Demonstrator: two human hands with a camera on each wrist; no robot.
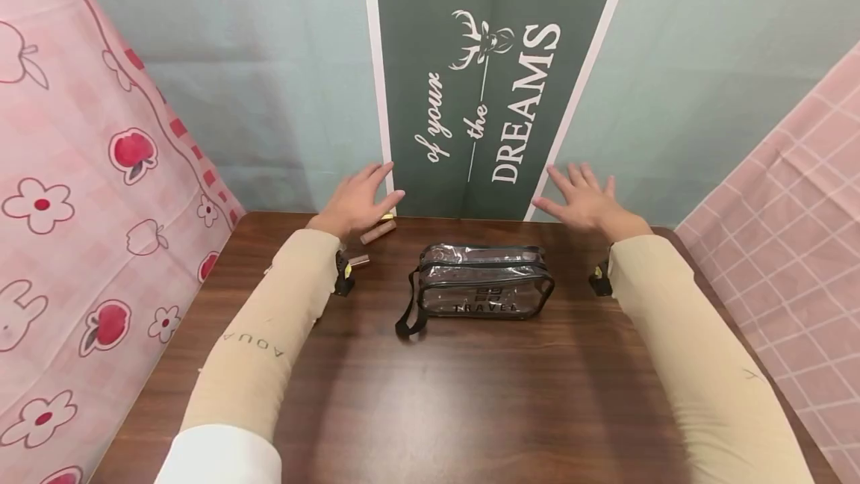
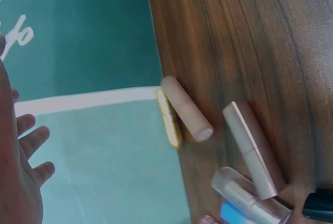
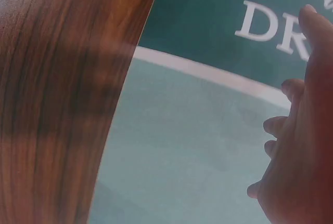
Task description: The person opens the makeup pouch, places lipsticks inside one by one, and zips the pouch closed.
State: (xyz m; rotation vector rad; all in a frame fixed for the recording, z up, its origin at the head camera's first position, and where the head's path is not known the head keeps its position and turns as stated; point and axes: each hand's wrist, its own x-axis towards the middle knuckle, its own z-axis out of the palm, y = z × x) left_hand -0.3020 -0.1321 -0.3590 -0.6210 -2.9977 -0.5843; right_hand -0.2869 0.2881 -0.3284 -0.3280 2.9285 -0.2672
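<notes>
My left hand (image 1: 356,200) hovers over the far left part of the table, its fingers spread and nothing in them. Below it lie a pinkish-beige lipstick-like tube (image 2: 187,108) and a slim gold tube (image 2: 168,120), side by side at the far edge. Nearby in the left wrist view are a two-tone squarish tube (image 2: 253,151) and a clear-capped tube (image 2: 237,190). On the right, my right hand (image 1: 583,204) is held out with spread fingers, also holding nothing. Between the forearms stands a transparent zip pouch (image 1: 484,293) with black trim and the word TRAVEL.
The pouch's black wrist strap (image 1: 411,320) trails on the brown wooden table (image 1: 430,402). A black-ended item (image 2: 320,206) shows at the left wrist view's edge. Behind the table hangs a green cloth (image 1: 269,95); pink curtains (image 1: 74,260) flank both sides. My left forearm hides part of the table.
</notes>
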